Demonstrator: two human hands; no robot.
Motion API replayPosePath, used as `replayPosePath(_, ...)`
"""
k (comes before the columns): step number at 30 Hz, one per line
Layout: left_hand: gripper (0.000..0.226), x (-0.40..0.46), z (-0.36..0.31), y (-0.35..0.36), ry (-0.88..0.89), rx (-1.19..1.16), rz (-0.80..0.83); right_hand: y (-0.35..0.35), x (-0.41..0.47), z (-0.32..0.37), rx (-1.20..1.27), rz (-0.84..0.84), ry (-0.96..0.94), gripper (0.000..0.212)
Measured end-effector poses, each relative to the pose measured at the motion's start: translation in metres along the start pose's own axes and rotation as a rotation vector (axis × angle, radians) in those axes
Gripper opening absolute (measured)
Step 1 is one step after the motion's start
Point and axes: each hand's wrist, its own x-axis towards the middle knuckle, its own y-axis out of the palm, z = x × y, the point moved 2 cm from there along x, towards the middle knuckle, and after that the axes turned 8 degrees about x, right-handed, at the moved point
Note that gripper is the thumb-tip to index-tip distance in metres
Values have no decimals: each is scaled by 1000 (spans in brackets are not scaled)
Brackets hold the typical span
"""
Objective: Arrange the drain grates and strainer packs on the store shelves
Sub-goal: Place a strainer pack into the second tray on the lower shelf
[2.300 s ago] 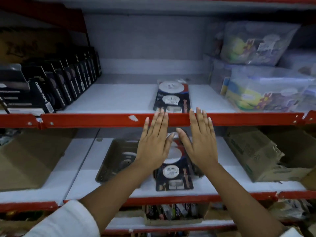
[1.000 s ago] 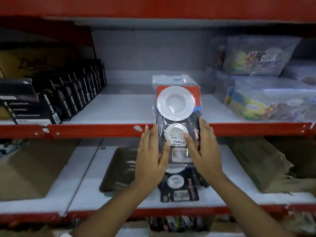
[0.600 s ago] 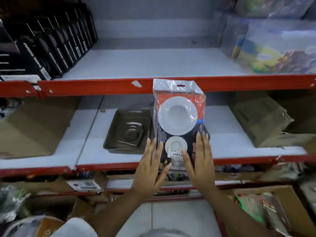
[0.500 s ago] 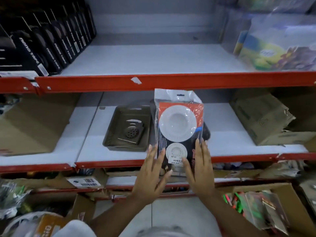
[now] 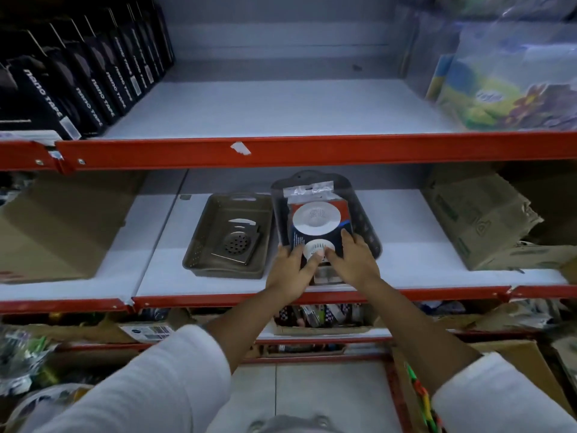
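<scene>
The strainer pack [image 5: 316, 218], a clear bag with white round strainers on a red and dark card, lies in the dark tray [image 5: 362, 214] on the middle shelf [image 5: 415, 273]. My left hand [image 5: 290, 270] grips its lower left edge and my right hand [image 5: 351, 260] its lower right edge, thumbs pressed on the small strainer. Another pack seems to lie beneath, mostly hidden. To the left, a brown tray [image 5: 203, 245] holds a square metal drain grate [image 5: 239, 243].
The upper shelf [image 5: 281, 107] carries black boxed tape [image 5: 62, 85] at left and bagged goods [image 5: 512, 85] at right. Cardboard boxes stand at the left [image 5: 62, 226] and right [image 5: 480, 217] of the middle shelf. Red rails [image 5: 312, 150] front each shelf.
Both hands lifted the strainer pack off the upper shelf, carried it down and laid it flat into the dark tray on the middle shelf. The view tilted downward.
</scene>
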Motion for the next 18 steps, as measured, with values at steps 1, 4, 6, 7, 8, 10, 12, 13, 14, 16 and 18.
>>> replayPosePath(1,54,8,-3,0,-17,2,30,-3,7,2,-28,24,15,76)
replayPosePath(4,58,28,-6,3,-48,43,84,-8,21,2,-112,78,37,78)
replayPosePath(6,57,34,-8,7,-54,81,89,-9,24,-2,-132,120,54,79)
replayPosePath(7,57,34,-7,9,-53,107,83,-8,22,-4,-135,135,62,79)
replayPosePath(8,56,34,-8,11,-51,131,72,-8,22,-7,-137,142,61,79)
replayPosePath(10,55,29,-4,14,-52,148,54,-5,15,-9,-159,125,44,78)
replayPosePath(12,56,23,-3,17,-53,145,22,-5,10,-6,-219,52,-25,78)
replayPosePath(13,57,20,-2,19,-43,153,-9,-4,6,-4,-268,1,-85,78)
replayPosePath(14,58,17,-2,18,-22,171,-53,-4,1,1,-322,-57,-156,77)
replayPosePath(16,61,8,2,16,37,233,-157,1,-12,14,-366,-130,-295,75)
replayPosePath(18,64,-3,12,13,86,282,-239,11,-24,25,-346,-113,-369,72)
